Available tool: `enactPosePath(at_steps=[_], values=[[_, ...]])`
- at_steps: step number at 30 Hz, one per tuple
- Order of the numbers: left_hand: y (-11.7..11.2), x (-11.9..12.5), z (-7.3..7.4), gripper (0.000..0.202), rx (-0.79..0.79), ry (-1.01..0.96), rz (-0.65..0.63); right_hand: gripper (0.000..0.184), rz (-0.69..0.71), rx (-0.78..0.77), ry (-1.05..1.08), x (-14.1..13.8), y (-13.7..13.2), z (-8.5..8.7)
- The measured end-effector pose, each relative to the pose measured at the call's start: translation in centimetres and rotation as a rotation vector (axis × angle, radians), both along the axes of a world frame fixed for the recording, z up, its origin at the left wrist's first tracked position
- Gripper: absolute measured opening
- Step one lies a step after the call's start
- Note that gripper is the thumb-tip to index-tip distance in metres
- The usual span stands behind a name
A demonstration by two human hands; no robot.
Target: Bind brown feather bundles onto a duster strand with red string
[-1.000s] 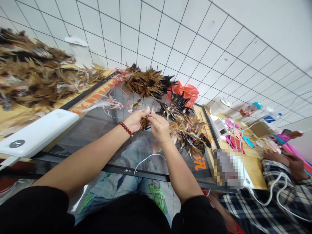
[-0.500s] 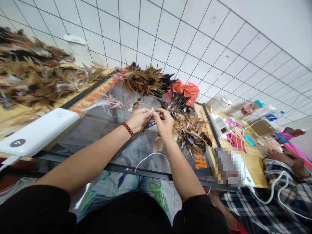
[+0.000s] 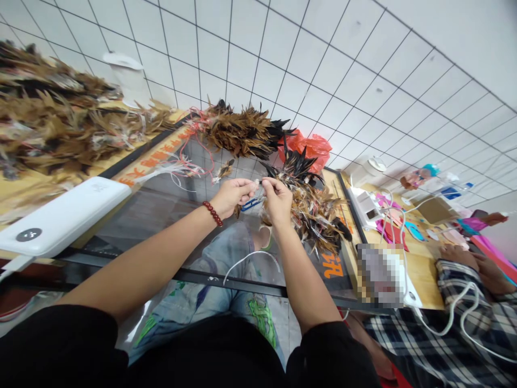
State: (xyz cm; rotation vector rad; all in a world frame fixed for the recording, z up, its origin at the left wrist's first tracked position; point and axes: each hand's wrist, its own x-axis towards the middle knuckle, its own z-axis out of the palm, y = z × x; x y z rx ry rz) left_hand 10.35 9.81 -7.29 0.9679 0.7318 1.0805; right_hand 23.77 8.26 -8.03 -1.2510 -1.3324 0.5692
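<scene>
My left hand, with a red bead bracelet on its wrist, pinches a small feather bunch. Its brown tips poke out below the fingers, and a whitish end shows at the fingertips. Just to the right, my right hand is closed in a pinch with a tiny dark bit at its fingertips, too small to name. Below and between the hands lies a blue-handled tool, partly hidden. A heap of brown and black feathers lies beside my right hand. A small loose feather tuft rests beyond my left hand.
A large feather bundle and a red plastic bag lie by the tiled wall. White strings, a white power bank and more feathers are leftward. A co-worker's plaid sleeve is at right.
My hands have drawn slightly apart, the right one moving a little rightward. Less of the brown feathers shows below my left hand, and more of the blue-handled tool is visible.
</scene>
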Motion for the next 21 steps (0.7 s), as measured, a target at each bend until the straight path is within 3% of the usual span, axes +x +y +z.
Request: enactPosePath(at_steps=[4,7,12,16,18,21], values=[[0.0,-0.1,0.1,0.03,-0.024,-0.036,-0.067,0.039,0.148,-0.056,0.119,0.3,0.3,0.1],[-0.1,-0.1,0.0,0.032,-0.017,-0.024,-0.14,0.033,0.227,-0.029,0.097,0.5,0.2,0.0],[-0.2,-0.1,-0.3,0.028,0.088,0.093,-0.149,0.03,0.168,-0.055,0.08,0.7,0.4,0.1],[-0.3,0.0,-0.4,0.024,0.228,0.277,-0.024,0.029,0.143,-0.125,0.046,1.1,0.2,1.3],[-0.3,0.1,-0.4,0.023,0.19,0.279,0.046,0.027,0.094,-0.162,-0.079,1.6,-0.6,2.1],[-0.1,0.1,-0.4,0.022,0.068,0.187,0.104,0.021,0.024,-0.259,-0.497,2.5,-2.6,2.9]])
